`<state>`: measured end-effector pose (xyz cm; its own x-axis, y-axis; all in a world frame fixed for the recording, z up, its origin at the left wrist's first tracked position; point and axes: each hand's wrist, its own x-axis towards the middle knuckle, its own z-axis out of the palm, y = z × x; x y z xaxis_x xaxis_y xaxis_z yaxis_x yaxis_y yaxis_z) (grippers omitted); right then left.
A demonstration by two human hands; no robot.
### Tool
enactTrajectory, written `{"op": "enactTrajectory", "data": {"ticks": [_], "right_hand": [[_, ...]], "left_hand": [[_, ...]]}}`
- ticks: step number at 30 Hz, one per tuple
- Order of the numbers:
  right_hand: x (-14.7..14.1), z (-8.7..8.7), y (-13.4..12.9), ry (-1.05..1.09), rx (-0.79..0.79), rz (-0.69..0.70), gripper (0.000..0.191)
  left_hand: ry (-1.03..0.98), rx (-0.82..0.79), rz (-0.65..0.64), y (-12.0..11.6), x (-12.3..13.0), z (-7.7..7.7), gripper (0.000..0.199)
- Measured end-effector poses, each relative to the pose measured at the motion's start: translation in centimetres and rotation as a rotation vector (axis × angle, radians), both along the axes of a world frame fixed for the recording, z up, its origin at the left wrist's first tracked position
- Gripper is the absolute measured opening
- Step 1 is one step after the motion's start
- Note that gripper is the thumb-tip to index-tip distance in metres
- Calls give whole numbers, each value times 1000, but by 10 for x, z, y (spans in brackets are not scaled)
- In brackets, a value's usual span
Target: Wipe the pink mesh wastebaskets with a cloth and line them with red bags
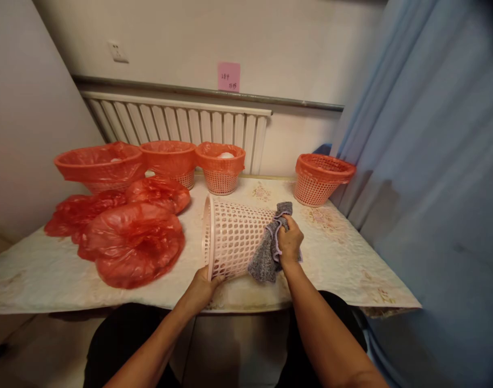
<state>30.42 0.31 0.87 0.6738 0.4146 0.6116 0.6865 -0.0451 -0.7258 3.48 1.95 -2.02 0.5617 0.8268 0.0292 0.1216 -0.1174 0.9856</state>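
Counts 1 pink basket point(238, 234) held, 3 lined baskets point(168, 167) at far left and 1 more lined basket point(314, 188) at far right, making 5. Adds 1 gray cloth point(265, 258) and a heap of red bags point(143, 253) at left; cannot tell how many. Tips the pink basket sideways over the near middle of the table point(347, 264), mouth left, base right, pale walls full of small holes. Grips its near rim in the left hand point(203, 290). Clutches the cloth in the right hand point(290, 241), against the base end. Shows red liners point(96, 171) over 4 rims, with 1 white thing point(226, 156) inside the 3rd from left.
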Motion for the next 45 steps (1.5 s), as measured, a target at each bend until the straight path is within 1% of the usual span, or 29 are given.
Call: {"op": "enactTrajectory", "data": {"ticks": [3, 7, 10, 13, 15, 18, 20, 22, 24, 26, 29, 32, 36, 38, 40, 41, 43, 45], "right_hand": [[-16, 3, -2, -91, 43, 119, 44], [-43, 13, -7, -253, 84, 384, 47], [-69, 19, -15, -354, 137, 574, 51], [-102, 16, -25, -470, 144, 759, 52], [-121, 10, -32, -517, 132, 809, 51], [-139, 2, -37, -564, 145, 785, 44], [-142, -2, -37, -605, 176, 770, 40], [-140, -3, -34, -620, 192, 748, 38], [-135, -4, -30, -622, 176, 720, 38], [-128, -4, -25, -625, 162, 688, 39], [-106, -5, -16, -571, 145, 595, 46], [-68, -5, -6, -407, 103, 401, 52], [-11, -5, 4, -101, 70, 82, 45], [4, -5, 6, 3, 62, -12, 41], [4, -6, 5, 12, 78, -26, 41], [-3, -6, 4, -18, 96, -3, 42], [-27, -7, 0, -132, 134, 106, 44], [-59, -7, -8, -292, 158, 276, 48]], "left_hand": [[11, 36, -31, -3, -1, 4, 40], [55, 69, -50, -11, 1, 7, 35], [33, 103, -47, -15, 3, 10, 31], [33, 112, -19, -14, 4, 17, 21], [41, 99, 25, -10, 4, 24, 16], [22, 36, 89, -2, 2, 34, 14], [13, 0, 97, 0, 0, 35, 14], [10, 2, 77, 1, -2, 30, 13], [12, 10, 57, 1, -4, 21, 13], [24, -10, 48, 2, -5, 11, 17], [-4, -30, 60, 4, -5, 3, 26], [-58, -22, 54, 7, -3, 4, 34], [-25, -18, 75, 7, -1, 6, 36], [-12, -26, 79, 6, -1, 5, 36], [-12, -32, 64, 6, -1, 2, 36], [-16, -33, 55, 6, -1, 1, 36], [-23, -36, 37, 6, -1, 0, 37], [-31, -37, 31, 5, -1, 0, 38]]}}
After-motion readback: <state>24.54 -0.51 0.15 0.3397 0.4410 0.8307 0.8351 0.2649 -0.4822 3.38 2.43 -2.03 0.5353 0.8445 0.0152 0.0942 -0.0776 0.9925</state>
